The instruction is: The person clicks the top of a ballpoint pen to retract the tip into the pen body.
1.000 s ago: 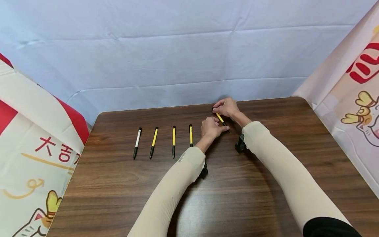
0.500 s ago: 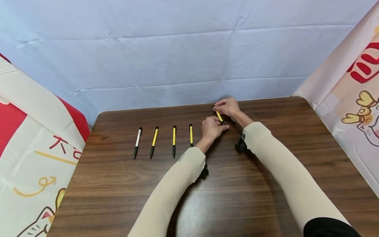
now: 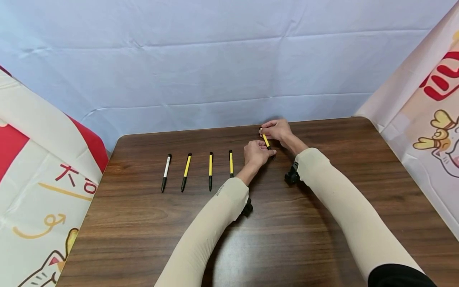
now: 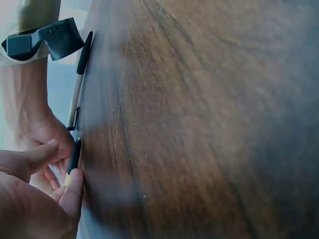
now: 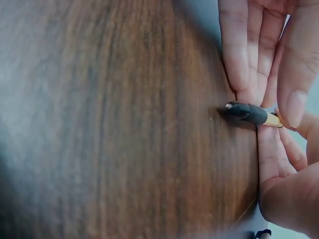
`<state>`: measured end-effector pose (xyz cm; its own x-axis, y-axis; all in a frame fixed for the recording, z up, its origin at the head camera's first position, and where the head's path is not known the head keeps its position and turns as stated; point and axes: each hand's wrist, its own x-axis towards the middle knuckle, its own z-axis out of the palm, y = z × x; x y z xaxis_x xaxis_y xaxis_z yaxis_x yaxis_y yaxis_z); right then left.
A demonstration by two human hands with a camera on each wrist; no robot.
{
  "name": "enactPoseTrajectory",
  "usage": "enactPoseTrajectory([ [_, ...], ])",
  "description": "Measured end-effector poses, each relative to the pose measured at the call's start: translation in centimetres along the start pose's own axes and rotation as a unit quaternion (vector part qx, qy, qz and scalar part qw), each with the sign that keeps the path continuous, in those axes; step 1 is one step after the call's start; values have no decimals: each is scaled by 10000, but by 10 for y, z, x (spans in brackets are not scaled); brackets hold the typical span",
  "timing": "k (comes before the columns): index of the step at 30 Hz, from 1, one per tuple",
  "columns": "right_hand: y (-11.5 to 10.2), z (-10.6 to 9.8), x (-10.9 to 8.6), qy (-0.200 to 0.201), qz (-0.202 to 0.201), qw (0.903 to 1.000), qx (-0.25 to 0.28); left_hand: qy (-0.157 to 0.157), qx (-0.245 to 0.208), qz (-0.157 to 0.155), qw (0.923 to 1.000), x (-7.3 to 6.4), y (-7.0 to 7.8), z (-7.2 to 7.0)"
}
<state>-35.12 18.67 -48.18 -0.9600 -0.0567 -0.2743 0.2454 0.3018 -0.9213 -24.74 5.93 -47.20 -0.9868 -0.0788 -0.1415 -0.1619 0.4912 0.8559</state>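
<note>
In the head view, a yellow pen (image 3: 266, 140) with black ends lies aslant between both hands near the table's far edge. My right hand (image 3: 277, 130) pinches it by its upper, black end. The left hand (image 3: 255, 154) has its thumb and fingers about the lower black grip. Seen from the right wrist, the grip (image 5: 249, 113) points toward the camera, close over the wood, with fingertips around it. In the left wrist view, the pen's dark grip (image 4: 74, 155) shows beside my left fingers, which hide part of the barrel.
Left of the hands, a white pen (image 3: 166, 173) and several yellow pens (image 3: 186, 172) stand in a spaced row. A white-barrelled pen (image 4: 76, 94) shows near the right forearm in the left wrist view. The wooden table (image 3: 143, 239) meets a pale cloth (image 3: 215, 71) behind.
The held pen has turned slightly to a steeper slant, its upper end shifting a little right with my right hand. My left hand stays nearly in place. The row of pens is unchanged.
</note>
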Motion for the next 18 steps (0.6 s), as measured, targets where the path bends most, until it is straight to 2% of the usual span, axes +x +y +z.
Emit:
enactPoseTrajectory([
  [8,-1,1,-1,4,195,9980,595,5,-341,-305,9990,4,-1,0],
  [12,0,2,0,15,193,9959,885,-15,-692,-468,9965,4,-1,-2],
  [18,0,4,0,-41,169,9933,1139,46,-1321,-540,9897,3,-4,-3],
])
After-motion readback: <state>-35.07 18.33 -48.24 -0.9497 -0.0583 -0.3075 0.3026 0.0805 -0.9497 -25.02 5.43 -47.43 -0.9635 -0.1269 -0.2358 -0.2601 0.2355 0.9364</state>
